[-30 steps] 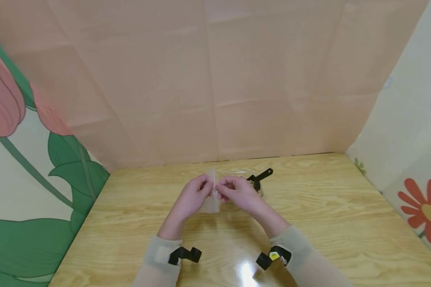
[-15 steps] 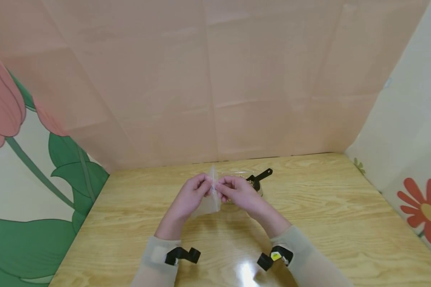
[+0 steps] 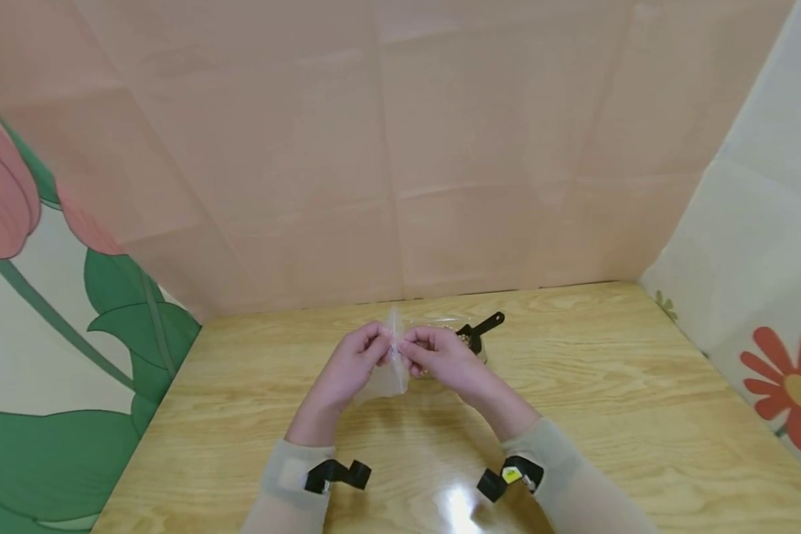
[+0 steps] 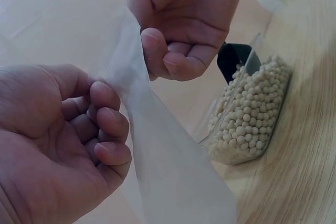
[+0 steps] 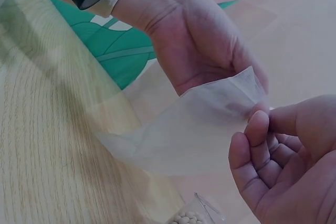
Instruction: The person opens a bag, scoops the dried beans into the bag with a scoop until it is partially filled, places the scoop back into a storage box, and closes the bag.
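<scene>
Above the table, a thin translucent white plastic bag (image 3: 385, 380) hangs between both hands. My left hand (image 3: 354, 365) pinches one side of it near the top, thumb against curled fingers. Opposite it, my right hand (image 3: 449, 361) pinches the other side, its fingertips close to the left ones. In the left wrist view the bag (image 4: 176, 166) droops below the fingers and looks flat. Behind the right hand stands a clear container (image 4: 265, 137) filled with small round cream-coloured beads or beans (image 4: 247, 121). A black scoop (image 3: 487, 325) rests in it, handle pointing up and right.
The wood-grain table (image 3: 587, 400) extends to both sides and in front of the hands. A pink cloth backdrop (image 3: 387, 163) rises at its far edge. Flower-painted panels (image 3: 784, 297) stand at left and right. Each forearm wears a black wrist camera (image 3: 337, 475).
The bag's lower part has swung slightly left and spread wider to view. Both hands keep their pinch and barely shift; the container and scoop stay in place.
</scene>
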{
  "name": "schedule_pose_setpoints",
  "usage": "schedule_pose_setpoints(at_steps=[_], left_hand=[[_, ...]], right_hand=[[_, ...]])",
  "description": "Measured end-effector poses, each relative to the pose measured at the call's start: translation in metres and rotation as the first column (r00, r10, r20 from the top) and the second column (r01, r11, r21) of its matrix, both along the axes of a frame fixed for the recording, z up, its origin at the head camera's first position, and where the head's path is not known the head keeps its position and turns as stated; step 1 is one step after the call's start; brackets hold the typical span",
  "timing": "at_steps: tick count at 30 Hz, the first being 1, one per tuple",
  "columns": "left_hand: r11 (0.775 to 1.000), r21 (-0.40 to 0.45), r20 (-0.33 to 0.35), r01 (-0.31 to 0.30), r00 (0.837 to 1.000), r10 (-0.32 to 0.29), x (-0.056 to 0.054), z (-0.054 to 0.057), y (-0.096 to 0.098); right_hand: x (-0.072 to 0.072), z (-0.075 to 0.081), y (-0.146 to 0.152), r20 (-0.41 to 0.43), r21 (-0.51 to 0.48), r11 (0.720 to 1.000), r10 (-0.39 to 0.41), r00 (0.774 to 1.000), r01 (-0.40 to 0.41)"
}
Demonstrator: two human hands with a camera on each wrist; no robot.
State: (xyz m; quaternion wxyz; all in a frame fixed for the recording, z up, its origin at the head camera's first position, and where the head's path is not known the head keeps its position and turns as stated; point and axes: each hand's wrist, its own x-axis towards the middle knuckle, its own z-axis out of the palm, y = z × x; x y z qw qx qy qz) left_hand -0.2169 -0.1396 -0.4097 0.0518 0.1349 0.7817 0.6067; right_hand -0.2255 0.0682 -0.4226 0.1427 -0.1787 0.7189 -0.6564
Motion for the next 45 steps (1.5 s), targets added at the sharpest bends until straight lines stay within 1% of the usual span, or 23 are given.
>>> schedule_pose_setpoints(at_steps=[10,20,24,28,31,38,42,45], left_hand=[[1.000,-0.008,0.012,0.001,1.000,-0.001,0.0004,-0.0005,-0.0021],[1.000,-0.005,-0.004,0.000,1.000,0.000,-0.0006,-0.0015,-0.0017],[1.000,-0.020,-0.022,-0.004,1.000,0.004,-0.0007,-0.0021,-0.0018],[0.999,-0.039,-0.026,-0.011,1.000,0.010,-0.0005,-0.0018,-0.0018],[0.998,-0.062,-0.036,-0.021,0.999,0.019,0.0000,-0.0007,-0.0014],[0.983,-0.161,-0.094,-0.085,0.993,0.070,-0.0005,0.0016,-0.0019],[0.969,-0.220,-0.112,-0.117,0.989,0.094,0.0008,0.0035,-0.0041],[0.951,-0.267,-0.141,-0.158,0.982,0.124,0.0019,0.0062,-0.0063]], right_hand=[[0.0002,0.0011,-0.0005,0.022,0.014,1.000,-0.020,1.000,0.020],[0.0000,0.0013,-0.0018,0.047,0.030,0.996,-0.080,0.996,0.079],[0.0004,0.0018,-0.0029,0.068,0.021,0.994,-0.105,0.992,0.104],[0.0005,0.0013,-0.0034,0.078,0.020,0.993,-0.122,0.989,0.120],[0.0006,0.0008,-0.0032,0.077,0.028,0.991,-0.131,0.988,0.130],[-0.0004,0.0000,-0.0020,0.062,0.050,0.985,-0.169,0.984,0.166],[-0.0003,-0.0008,-0.0011,0.068,0.054,0.984,-0.171,0.983,0.167],[-0.0001,-0.0005,-0.0005,0.061,0.062,0.982,-0.183,0.981,0.179]])
